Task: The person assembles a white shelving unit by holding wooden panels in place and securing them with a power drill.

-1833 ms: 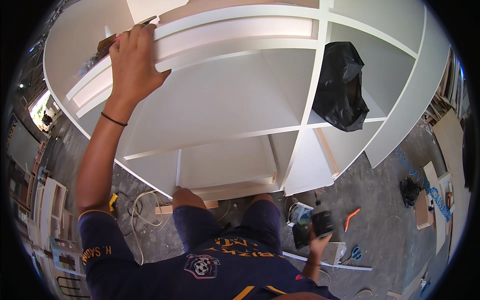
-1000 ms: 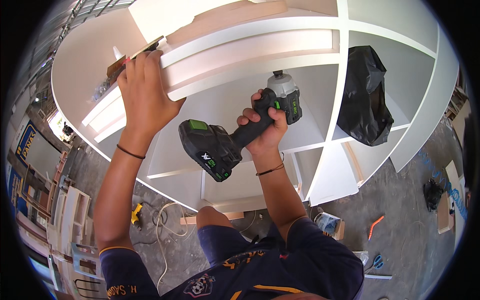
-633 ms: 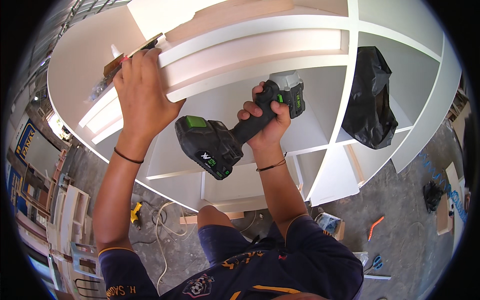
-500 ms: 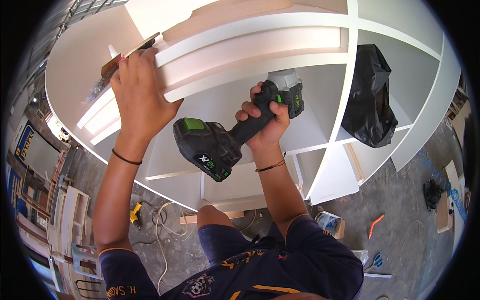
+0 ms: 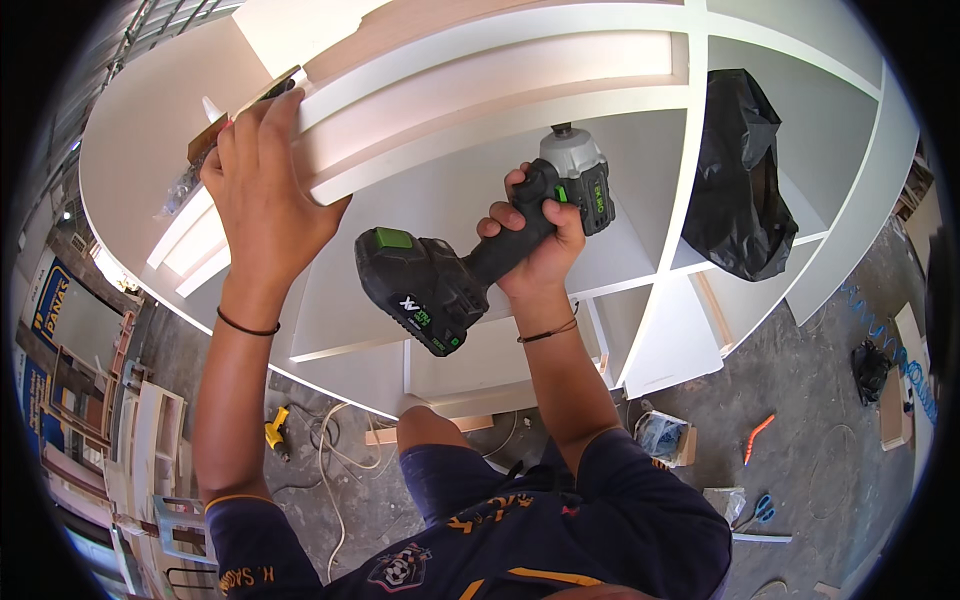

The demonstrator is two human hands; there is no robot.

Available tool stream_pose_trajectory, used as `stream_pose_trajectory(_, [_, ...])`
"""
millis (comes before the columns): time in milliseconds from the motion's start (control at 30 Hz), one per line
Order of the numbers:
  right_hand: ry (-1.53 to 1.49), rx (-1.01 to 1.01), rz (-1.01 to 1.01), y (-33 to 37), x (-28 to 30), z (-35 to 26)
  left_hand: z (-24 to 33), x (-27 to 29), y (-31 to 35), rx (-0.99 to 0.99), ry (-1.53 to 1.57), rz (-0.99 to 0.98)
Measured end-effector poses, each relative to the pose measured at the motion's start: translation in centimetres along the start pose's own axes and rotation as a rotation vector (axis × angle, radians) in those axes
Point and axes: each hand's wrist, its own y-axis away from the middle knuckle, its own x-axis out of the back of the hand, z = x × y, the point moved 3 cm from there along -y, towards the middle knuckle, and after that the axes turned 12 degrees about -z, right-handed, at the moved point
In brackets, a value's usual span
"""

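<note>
The right hand (image 5: 535,235) wraps tightly around the grip of a black and green cordless driver (image 5: 470,265), its nose aimed up at the underside of a shelf board in the white cabinet (image 5: 640,330). The left hand (image 5: 265,195) presses flat against the front edge of that shelf board (image 5: 480,90), fingers spread, holding nothing. A black plastic bag (image 5: 740,190) sits in the compartment to the right.
</note>
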Motion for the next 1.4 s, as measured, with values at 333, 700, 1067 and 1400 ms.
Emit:
stream_pose_trajectory(333, [0.026,-0.005,0.033,1.1,-0.6,0.2,-0.1,-0.3,0.4,0.034,0.021,0.039])
stream_pose_trajectory(700, [0.013,-0.079,0.176,0.7,-4.7,-1.2,0.2,-0.1,0.4,0.012,0.027,0.074])
stream_pose_trajectory(1067, [-0.052,-0.119,0.043,1.5,-5.0,-1.4,0.0,-0.4,0.9,0.038,0.005,0.102])
stream_pose_trajectory(1400, [0.014,-0.092,0.226,2.9,-5.1,-1.4,-0.5,-0.4,1.0,0.011,0.096,0.132])
